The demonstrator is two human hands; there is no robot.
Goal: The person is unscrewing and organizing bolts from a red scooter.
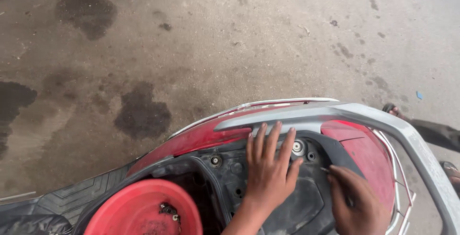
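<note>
A red scooter's rear end fills the lower frame, seat removed, with a black inner frame panel [225, 168] exposed. My left hand [268, 168] lies flat, fingers spread, on the black panel below the silver grab rail [335, 113]. My right hand [352, 201] is closed around a thin tool whose metal tip [325, 170] points at the panel near a silver bolt [297, 146]. A red round lid-like part [139, 206] sits in the open storage well at lower left.
Stained grey concrete floor [215, 38] with dark oil patches [141, 113] spreads above the scooter. Another person's sandalled foot [394, 111] and dark trouser leg [438, 134] stand at the right edge. The ribbed black footboard [81, 192] runs off lower left.
</note>
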